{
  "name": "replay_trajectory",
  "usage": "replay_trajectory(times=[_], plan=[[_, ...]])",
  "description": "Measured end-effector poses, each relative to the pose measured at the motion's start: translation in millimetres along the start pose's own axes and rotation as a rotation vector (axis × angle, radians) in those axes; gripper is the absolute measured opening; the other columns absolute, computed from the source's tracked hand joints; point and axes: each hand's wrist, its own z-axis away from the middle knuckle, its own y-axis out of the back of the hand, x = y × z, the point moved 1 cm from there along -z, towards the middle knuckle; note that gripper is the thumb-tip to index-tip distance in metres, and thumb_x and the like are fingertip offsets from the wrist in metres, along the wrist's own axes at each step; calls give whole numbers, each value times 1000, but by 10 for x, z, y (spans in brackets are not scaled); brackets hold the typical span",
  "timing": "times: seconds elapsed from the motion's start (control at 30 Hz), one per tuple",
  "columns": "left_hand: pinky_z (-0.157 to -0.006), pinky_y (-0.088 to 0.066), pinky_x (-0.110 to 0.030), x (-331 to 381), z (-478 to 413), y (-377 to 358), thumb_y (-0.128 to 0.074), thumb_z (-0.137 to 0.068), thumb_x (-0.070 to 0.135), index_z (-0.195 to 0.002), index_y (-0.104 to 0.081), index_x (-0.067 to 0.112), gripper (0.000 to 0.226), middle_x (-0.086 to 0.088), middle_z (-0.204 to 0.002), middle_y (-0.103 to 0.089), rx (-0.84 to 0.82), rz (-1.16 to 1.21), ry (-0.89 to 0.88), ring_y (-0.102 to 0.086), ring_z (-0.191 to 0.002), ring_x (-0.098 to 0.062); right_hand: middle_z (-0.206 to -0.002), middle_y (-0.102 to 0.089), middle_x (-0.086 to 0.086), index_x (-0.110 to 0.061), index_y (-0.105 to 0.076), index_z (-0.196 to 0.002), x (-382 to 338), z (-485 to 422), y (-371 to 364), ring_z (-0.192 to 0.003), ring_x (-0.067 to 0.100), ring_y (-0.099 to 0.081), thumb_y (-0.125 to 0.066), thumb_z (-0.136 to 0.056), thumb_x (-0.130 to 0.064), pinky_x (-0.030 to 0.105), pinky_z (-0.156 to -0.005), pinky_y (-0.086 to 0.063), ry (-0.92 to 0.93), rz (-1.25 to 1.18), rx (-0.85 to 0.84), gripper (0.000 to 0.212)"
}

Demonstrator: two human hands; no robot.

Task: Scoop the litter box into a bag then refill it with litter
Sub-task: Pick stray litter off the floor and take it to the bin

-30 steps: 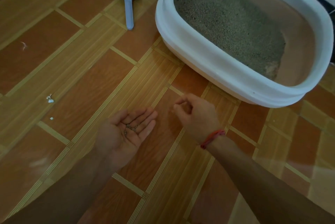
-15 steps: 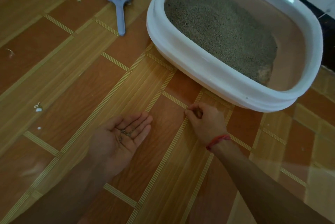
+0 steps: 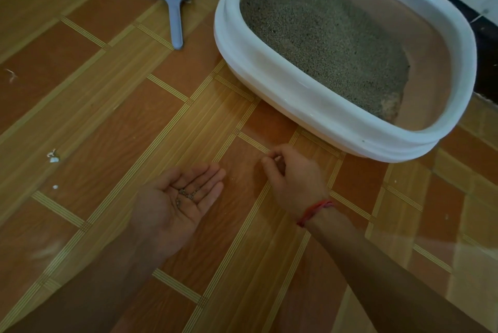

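A white litter box [image 3: 291, 87] stands on the floor at the upper right, holding grey litter [image 3: 323, 41] with a brownish clump [image 3: 390, 107] at its near right end. A blue slotted scoop [image 3: 175, 17] lies on the floor to the left of the box. My left hand [image 3: 172, 208] is palm up and open below the box, with several dark litter granules [image 3: 186, 194] lying on it. My right hand [image 3: 295, 177] is just to its right, fingers curled, thumb and forefinger tips together at the floor. Anything between them is too small to see.
The floor [image 3: 107, 130] is wood-patterned with striped seams. Small white scraps [image 3: 53, 157] lie on it at the left. A black baseboard [image 3: 485, 44] and a pale wall run behind the box at the far right.
My right hand moved from beside my left palm out to the floor seam nearer the box, and it stays there now. My left hand keeps holding the granules. The view shifted slightly.
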Motion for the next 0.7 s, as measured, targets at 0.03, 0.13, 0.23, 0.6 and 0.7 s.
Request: replay_trajectory(times=[0.03,0.13,0.23,0.6,0.7], plan=[[-87,-53,-53,-7,4,-6,-35,-103,24,-89,-74,-10,53,-25,-113,-69,-1,0,2,-70,-104,-35,-61,-48,-14,-28,-57,-91,-116,54,-9,-54,2,-47,-51,-98,-35,18,-53,-37,32,-41,-22,11],[-87,-55,-47,-25,19,-20,-34,-104,26,-100,-67,-8,47,-23,-109,-71,-11,-16,12,-71,-100,-32,-65,-45,-18,-27,-57,-95,-460,258,-99,-57,-1,-44,-51,-97,-33,15,-57,-34,148,-108,-103,9],[-79,-61,-37,-37,21,3,-34,-103,27,-98,-68,-6,47,-19,-100,-72,-36,-42,16,-73,-88,-27,-73,-45,-19,-23,-58,-98,-663,408,-181,-64,-1,-43,-52,-97,-28,12,-59,-31,229,-100,-145,8],[-74,-61,-40,-77,54,-4,-36,-101,27,-86,-73,-7,52,-22,-108,-71,-40,-25,47,-73,-92,-29,-75,-43,-24,-22,-64,-95,-595,467,-146,-67,-7,-43,-58,-92,-22,5,-63,-31,277,-98,-96,7],[-86,-56,-49,-76,60,-10,-37,-102,24,-93,-71,-10,48,-25,-112,-70,-15,-19,41,-70,-104,-35,-61,-40,-24,-27,-62,-90,-328,343,-11,-60,-7,-45,-60,-92,-23,8,-59,-30,162,-85,-3,5]])
